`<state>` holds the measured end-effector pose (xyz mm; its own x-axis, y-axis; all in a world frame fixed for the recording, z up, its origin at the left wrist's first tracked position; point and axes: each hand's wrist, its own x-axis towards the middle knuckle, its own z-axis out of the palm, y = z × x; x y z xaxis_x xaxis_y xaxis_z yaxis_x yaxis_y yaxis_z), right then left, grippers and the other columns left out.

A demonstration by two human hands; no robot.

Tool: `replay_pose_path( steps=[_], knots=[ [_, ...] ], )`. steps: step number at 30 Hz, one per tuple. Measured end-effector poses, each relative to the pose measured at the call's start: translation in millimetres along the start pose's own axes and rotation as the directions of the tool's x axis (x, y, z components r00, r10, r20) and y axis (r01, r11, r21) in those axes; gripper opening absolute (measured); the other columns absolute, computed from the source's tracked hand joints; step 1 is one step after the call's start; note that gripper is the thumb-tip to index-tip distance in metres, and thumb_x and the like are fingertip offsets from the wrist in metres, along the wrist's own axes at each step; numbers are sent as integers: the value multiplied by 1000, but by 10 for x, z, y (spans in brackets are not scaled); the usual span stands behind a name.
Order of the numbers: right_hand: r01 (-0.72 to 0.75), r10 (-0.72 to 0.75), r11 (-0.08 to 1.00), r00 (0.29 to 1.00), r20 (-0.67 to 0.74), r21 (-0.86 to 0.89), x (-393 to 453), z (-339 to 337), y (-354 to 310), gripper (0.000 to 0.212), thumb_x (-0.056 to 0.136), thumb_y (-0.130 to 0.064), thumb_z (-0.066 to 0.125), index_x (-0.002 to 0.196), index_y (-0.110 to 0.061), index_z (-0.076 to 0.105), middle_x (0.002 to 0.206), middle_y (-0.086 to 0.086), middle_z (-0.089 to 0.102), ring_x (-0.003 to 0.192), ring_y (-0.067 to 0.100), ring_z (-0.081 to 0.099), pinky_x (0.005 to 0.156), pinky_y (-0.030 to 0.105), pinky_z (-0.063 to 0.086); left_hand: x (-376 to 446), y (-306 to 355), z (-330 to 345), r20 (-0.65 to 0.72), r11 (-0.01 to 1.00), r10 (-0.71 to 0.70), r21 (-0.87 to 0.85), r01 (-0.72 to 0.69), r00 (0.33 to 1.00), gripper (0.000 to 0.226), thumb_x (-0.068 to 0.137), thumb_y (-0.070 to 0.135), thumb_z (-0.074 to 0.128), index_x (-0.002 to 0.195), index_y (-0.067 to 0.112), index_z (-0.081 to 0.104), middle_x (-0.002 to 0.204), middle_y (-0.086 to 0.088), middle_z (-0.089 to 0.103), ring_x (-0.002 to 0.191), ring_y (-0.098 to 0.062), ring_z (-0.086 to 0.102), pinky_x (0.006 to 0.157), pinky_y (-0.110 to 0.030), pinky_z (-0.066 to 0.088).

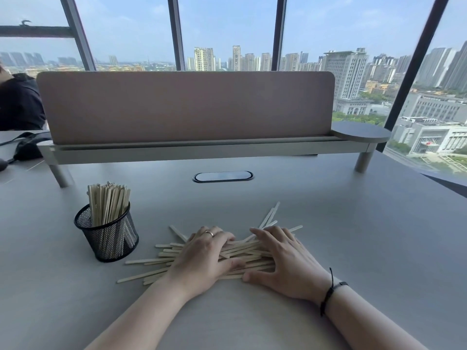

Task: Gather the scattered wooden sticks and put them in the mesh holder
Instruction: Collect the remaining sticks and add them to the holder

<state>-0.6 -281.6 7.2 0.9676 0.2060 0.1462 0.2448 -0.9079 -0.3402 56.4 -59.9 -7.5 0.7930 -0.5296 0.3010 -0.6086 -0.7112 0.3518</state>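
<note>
Your scattered wooden sticks [161, 261] lie in a loose pile on the grey table [353, 236], low in the centre of the frame, with a few strays fanning out toward the upper right and lower left of the heap. Your left hand [202, 258] rests on the pile's left half, fingers curled over the sticks and thumb tucked against them, a ring [209, 233] on one finger. Your right hand [283, 263] lies on the right half, fingers spread and lightly bent, pressing the sticks, a black wristband [331, 289] behind it. Left of the pile, apart from it, stands the black mesh holder [108, 238], upright, with a bundle of sticks already in it. Beyond, across the upper middle, a desk divider [187, 107] spans the frame.
</note>
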Motion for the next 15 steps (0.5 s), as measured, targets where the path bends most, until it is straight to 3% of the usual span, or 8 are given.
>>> replay_pose_path(
  steps=[3,7,12,15],
  knots=[
    [-27,27,1000,999,-42,1,9,17,-4,100,67,-93,42,150,-41,25,140,-15,37,133,9,30,113,27,27,7,-2,-1,19,1000,7,22,-7,1000,97,76,93,20,126,24,67,114,9,63,113,-14,55,99,-29,42],
    [-124,124,992,973,-197,14,110,70,60,94,76,-91,11,147,-36,36,151,-5,38,142,14,26,119,32,20,27,-1,-1,41,1000,-20,24,19,999,88,77,90,30,124,27,69,111,9,60,112,-13,52,99,-30,42],
    [-155,157,988,973,-172,22,262,73,167,89,77,-88,6,142,-39,44,160,-12,28,151,10,13,123,38,9,46,11,-19,33,1000,-14,26,13,999,81,79,88,34,116,26,71,103,9,60,107,-13,53,95,-28,43],
    [-152,154,988,981,-114,30,290,51,175,93,75,-89,4,140,-38,48,156,-17,36,149,4,16,123,40,7,53,33,-35,32,999,5,50,-6,999,85,78,90,27,106,23,71,97,6,61,101,-16,56,90,-29,44]
  ],
)
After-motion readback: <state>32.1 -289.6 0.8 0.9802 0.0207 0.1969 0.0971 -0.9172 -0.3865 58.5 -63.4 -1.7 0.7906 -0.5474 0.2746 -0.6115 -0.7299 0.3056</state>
